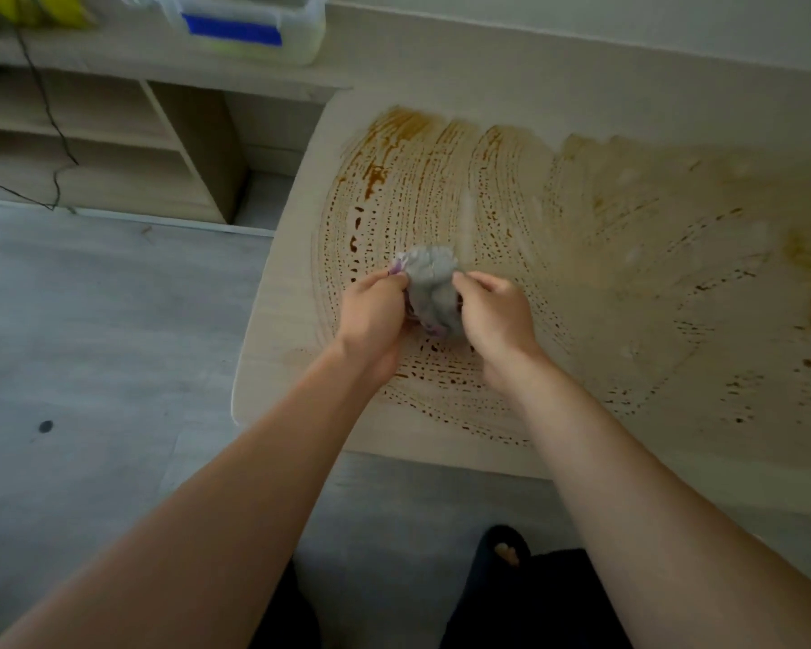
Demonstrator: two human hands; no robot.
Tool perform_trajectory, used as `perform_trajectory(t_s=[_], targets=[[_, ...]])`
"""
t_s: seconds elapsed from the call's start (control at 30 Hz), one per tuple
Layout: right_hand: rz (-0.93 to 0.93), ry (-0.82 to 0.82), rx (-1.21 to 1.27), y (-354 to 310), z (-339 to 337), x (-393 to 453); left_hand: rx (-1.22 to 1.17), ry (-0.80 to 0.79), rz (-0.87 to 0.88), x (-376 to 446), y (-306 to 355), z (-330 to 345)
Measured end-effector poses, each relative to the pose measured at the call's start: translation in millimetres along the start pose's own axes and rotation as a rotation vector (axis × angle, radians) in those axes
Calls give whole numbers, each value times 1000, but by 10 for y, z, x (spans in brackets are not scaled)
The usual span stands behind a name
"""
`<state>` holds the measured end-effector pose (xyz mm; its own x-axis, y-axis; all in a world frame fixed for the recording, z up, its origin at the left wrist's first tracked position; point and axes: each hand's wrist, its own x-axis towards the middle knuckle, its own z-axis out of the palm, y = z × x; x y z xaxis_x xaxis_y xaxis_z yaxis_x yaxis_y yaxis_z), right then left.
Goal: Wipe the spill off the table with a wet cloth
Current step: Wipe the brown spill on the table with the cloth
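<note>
A bunched grey cloth (431, 285) with a purple edge is held over the left part of the pale table (291, 292). My left hand (374, 320) grips its left side and my right hand (495, 316) grips its right side. A brown spill (581, 236) is smeared across the tabletop in wide curved streaks and rows of small droplets, thicker at the far left top and at the right edge. Whether the cloth touches the table is hard to tell.
A low wooden shelf unit (113, 133) stands left of the table with a black cable (52, 124) hanging over it. A clear plastic box (254, 30) with a blue label sits on top. Grey floor (90, 344) lies to the left. The table's near edge is just in front of my legs.
</note>
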<state>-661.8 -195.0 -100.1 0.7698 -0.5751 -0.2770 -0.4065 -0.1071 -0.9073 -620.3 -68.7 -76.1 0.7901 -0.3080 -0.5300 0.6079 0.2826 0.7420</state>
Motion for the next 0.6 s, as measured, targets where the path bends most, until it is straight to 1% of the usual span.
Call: perform_trajectory(t_s=[0.1, 0.17, 0.27, 0.37, 0.43, 0.53, 0.6], targets=[[-15, 23, 50, 7, -93, -209, 69, -21, 64, -200, -99, 23], [-22, 25, 84, -4, -172, -366, 62, -35, 92, -361, -158, 45], [-67, 52, -7, 2, -289, -538, 13, -43, 40, -562, -233, 44], [-189, 128, -99, -62, -381, -641, -24, -98, -15, -617, -228, 85], [-230, 177, -77, -94, -422, -701, -69, -107, -40, -615, -214, 109], [-267, 207, 13, -139, -459, -741, -113, -86, -79, -620, -190, 162], [-309, 235, -10, -183, -464, -725, -112, -68, -88, -598, -147, 198]])
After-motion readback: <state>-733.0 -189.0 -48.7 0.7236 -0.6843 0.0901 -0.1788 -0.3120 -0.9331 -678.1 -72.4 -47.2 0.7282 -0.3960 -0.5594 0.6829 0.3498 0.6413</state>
